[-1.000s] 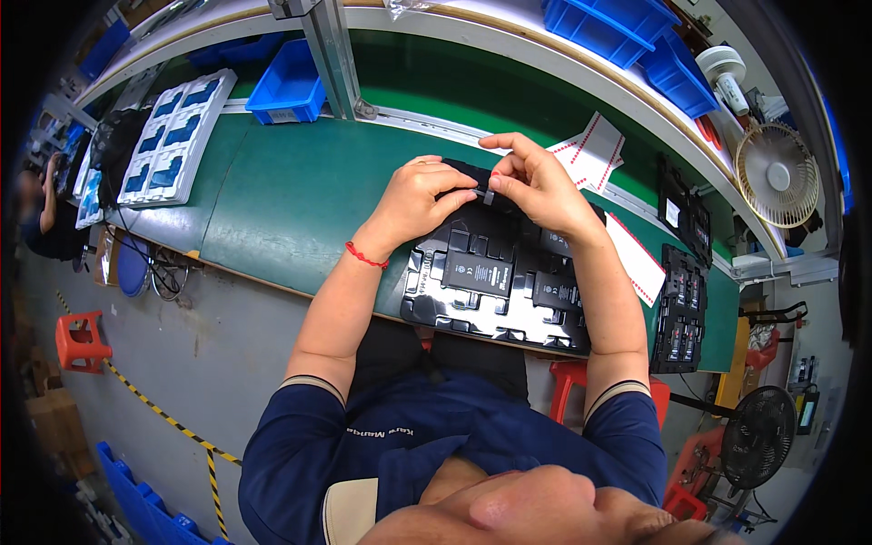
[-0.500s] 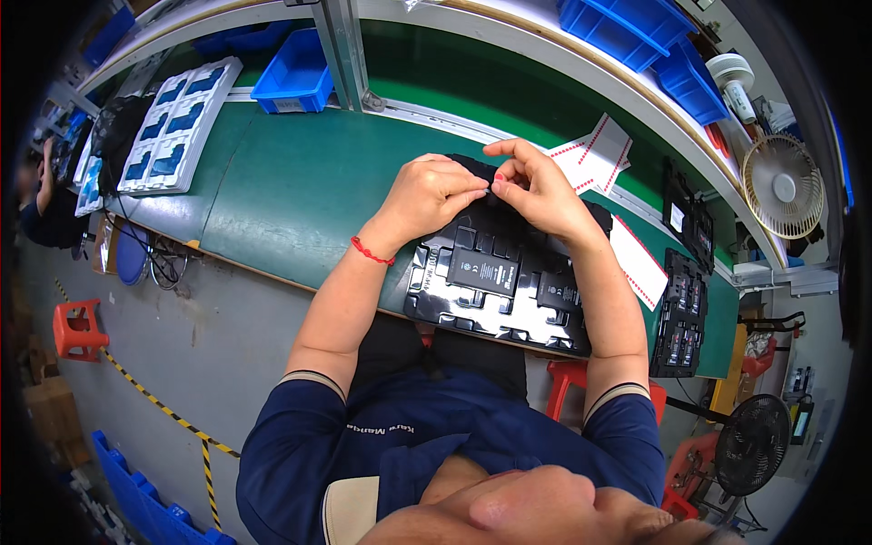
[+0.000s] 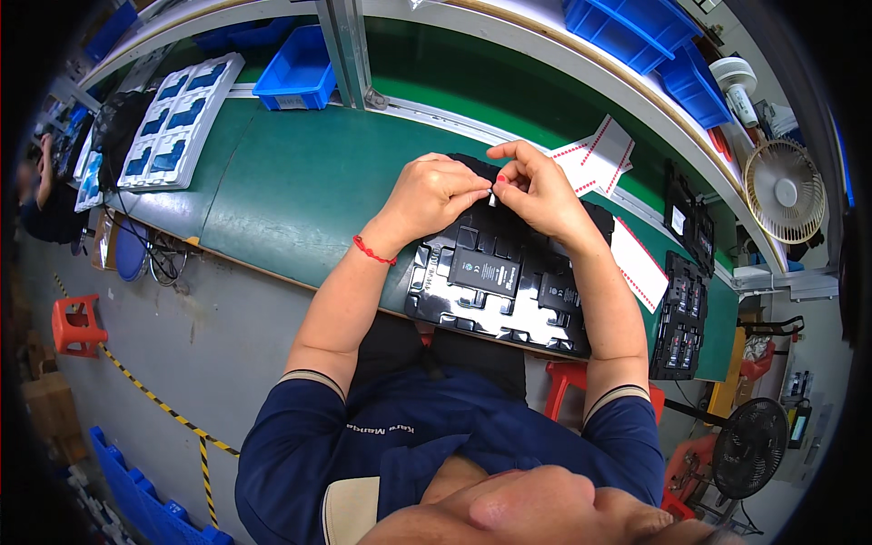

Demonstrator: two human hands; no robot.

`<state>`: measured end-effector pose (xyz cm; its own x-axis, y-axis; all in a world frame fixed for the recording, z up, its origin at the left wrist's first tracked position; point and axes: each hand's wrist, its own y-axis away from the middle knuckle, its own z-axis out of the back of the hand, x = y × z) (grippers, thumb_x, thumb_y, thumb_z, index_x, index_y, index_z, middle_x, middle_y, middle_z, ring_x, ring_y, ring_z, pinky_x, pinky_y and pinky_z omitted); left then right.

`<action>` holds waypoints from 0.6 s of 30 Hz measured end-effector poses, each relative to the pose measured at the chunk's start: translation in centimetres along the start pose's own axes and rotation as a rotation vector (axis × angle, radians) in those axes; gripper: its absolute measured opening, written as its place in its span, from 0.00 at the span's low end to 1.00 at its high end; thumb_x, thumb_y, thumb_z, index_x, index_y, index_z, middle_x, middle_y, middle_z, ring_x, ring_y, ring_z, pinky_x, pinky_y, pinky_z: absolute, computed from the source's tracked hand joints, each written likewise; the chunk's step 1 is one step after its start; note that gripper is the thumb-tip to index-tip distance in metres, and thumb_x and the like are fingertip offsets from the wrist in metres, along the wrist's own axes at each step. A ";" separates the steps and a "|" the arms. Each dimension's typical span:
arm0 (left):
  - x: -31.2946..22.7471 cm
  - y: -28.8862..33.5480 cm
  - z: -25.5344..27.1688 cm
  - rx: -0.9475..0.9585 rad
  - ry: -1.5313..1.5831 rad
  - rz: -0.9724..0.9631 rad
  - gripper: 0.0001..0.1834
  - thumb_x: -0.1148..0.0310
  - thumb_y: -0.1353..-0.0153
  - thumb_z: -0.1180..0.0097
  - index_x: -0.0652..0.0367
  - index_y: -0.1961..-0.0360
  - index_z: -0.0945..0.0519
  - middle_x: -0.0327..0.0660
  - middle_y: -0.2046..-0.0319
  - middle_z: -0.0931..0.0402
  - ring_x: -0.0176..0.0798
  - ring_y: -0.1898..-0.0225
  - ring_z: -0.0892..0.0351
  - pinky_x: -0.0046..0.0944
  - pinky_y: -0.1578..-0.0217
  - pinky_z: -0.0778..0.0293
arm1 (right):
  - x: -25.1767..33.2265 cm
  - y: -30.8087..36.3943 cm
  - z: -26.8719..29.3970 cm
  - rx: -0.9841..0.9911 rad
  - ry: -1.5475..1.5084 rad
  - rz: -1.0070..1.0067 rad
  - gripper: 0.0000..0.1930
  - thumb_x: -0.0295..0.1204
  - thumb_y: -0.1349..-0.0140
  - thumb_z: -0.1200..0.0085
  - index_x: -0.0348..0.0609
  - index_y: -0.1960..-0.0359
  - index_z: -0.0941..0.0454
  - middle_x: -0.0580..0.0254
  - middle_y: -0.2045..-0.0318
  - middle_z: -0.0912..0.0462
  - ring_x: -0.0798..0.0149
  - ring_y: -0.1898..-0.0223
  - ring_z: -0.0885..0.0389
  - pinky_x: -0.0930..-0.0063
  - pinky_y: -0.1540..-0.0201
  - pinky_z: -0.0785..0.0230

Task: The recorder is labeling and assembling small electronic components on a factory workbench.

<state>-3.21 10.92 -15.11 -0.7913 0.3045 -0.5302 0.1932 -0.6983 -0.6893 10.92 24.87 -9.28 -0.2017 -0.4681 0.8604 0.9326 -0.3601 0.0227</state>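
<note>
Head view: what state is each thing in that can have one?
Left hand, fingertips pinched at the small pale piece.
Right hand, fingers bent; grip unclear.
Small pale piece, partly hidden by fingertips.
Glossy black tray, lying flat, holding batteries.
White tray, holding blue pieces.
Blue bin, upright on the table.
Cream fan, upright; spin unclear.

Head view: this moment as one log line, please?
left hand: fingertips at small pale piece | right hand: fingertips at same piece | grip: unclear | black tray: on green table

Tray [image 3: 509,311]: glossy plas., smooth surf.
</note>
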 end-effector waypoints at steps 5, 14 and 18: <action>0.0 -0.1 0.1 -0.004 -0.004 -0.002 0.04 0.73 0.48 0.33 0.59 0.69 0.12 0.41 0.70 0.14 0.41 0.68 0.15 0.40 0.58 0.24 | 0.4 -0.1 0.0 -0.015 0.050 0.009 0.18 0.18 0.41 0.45 0.36 0.47 0.27 0.71 0.72 0.24 0.80 0.71 0.28 0.84 0.66 0.33; 0.0 0.0 0.2 0.016 -0.005 -0.008 0.04 0.73 0.48 0.33 0.59 0.69 0.12 0.42 0.71 0.14 0.41 0.68 0.15 0.39 0.60 0.24 | 1.3 0.6 -0.3 -0.083 0.243 0.041 0.20 0.24 0.46 0.39 0.38 0.50 0.25 0.57 0.71 0.18 0.59 0.68 0.19 0.68 0.62 0.26; 0.2 0.0 0.1 0.014 -0.001 -0.011 0.04 0.73 0.48 0.33 0.60 0.69 0.12 0.42 0.71 0.14 0.42 0.69 0.15 0.39 0.60 0.23 | 1.4 1.3 0.4 -0.344 0.494 0.331 0.15 0.25 0.46 0.36 0.40 0.56 0.20 0.59 0.67 0.16 0.57 0.62 0.21 0.65 0.58 0.28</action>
<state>-3.42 10.89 -15.13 -0.7941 0.3117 -0.5218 0.1763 -0.7035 -0.6885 11.97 24.04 -7.81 -0.1110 -0.8813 0.4592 0.8371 -0.3320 -0.4348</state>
